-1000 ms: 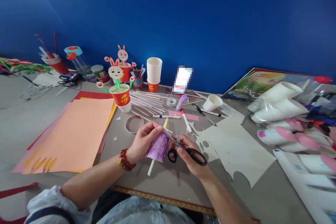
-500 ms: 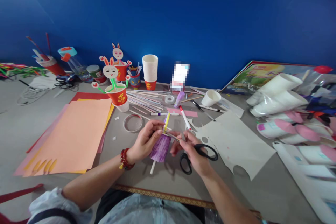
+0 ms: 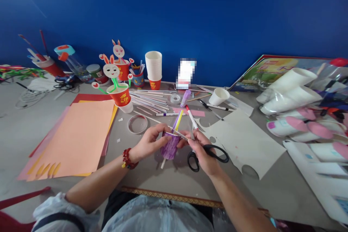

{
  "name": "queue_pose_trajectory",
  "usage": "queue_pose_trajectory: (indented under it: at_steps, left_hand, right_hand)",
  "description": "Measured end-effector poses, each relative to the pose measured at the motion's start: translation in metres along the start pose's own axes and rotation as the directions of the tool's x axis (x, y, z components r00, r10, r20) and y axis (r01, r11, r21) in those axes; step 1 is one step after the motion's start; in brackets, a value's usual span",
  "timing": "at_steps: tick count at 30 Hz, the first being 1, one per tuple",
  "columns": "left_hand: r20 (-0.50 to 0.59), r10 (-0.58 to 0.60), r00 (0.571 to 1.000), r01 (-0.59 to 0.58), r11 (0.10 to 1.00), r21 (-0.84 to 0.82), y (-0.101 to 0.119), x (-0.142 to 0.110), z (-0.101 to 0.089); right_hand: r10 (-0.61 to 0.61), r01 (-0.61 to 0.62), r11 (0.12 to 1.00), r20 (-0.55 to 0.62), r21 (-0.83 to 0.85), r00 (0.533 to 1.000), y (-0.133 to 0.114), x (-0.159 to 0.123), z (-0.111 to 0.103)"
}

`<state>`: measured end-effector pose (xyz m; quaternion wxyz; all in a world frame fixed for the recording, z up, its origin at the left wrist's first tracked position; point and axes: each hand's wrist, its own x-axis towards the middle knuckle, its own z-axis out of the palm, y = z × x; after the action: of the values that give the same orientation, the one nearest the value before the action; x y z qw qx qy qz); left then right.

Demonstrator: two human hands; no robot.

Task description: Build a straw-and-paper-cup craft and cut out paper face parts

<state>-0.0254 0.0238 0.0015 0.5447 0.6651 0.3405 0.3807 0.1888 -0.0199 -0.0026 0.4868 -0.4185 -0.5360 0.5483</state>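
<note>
A purple-coloured paper cup [image 3: 170, 147] is in my left hand [image 3: 152, 138], whose fingers close over its upper rim. Out of the cup's top rise a yellow strip [image 3: 179, 120] and a purple strip beside it. A white stick [image 3: 163, 164] pokes from the bottom. My right hand [image 3: 203, 151] keeps hold of black-handled scissors [image 3: 219, 153], their blades pointing up and away from me. Its fingertips also pinch a thin pale strip [image 3: 182, 136] that runs across the cup's rim to my left fingers. Part of the cup is hidden by both hands.
Coloured paper sheets [image 3: 78, 136] lie at left, near a tape roll [image 3: 137, 124]. Rabbit-topped red cups [image 3: 119, 95], a white cup stack [image 3: 153, 66] and many paper sticks [image 3: 149, 101] are behind. Cut white paper [image 3: 241, 141] and bagged cups [image 3: 293, 87] are at right.
The cup has turned more upright, and the purple strip beside the yellow one now shows. My left hand has shifted onto the cup's rim. The right hand still holds the scissors.
</note>
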Motion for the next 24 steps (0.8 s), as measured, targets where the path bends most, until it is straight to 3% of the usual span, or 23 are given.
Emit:
queue_pose_trajectory:
  at_steps: [4, 8, 13, 24]
  left_hand:
    - [-0.078, -0.012, 0.997, 0.011, 1.0, -0.008, -0.0013, 0.0018, 0.0006]
    - [-0.117, 0.013, 0.993, -0.007, 0.999, 0.053, -0.0032, 0.002, 0.0013]
    - [-0.118, 0.075, 0.99, -0.057, 0.987, 0.15, -0.0017, 0.0019, 0.0003]
    - [-0.104, 0.09, 0.99, -0.071, 0.983, 0.168, 0.0048, 0.0027, -0.0007]
  right_hand:
    - [-0.045, 0.044, 0.994, -0.008, -0.1, 0.999, -0.0074, -0.0026, -0.0051]
    - [-0.02, 0.034, 0.964, 0.057, -0.264, 0.998, -0.008, -0.0058, -0.0067]
    - [-0.018, 0.036, 0.968, 0.076, -0.248, 0.997, -0.0069, -0.0063, -0.002]
    - [0.006, 0.007, 0.976, 0.062, -0.217, 0.998, -0.0042, -0.0052, -0.0039]
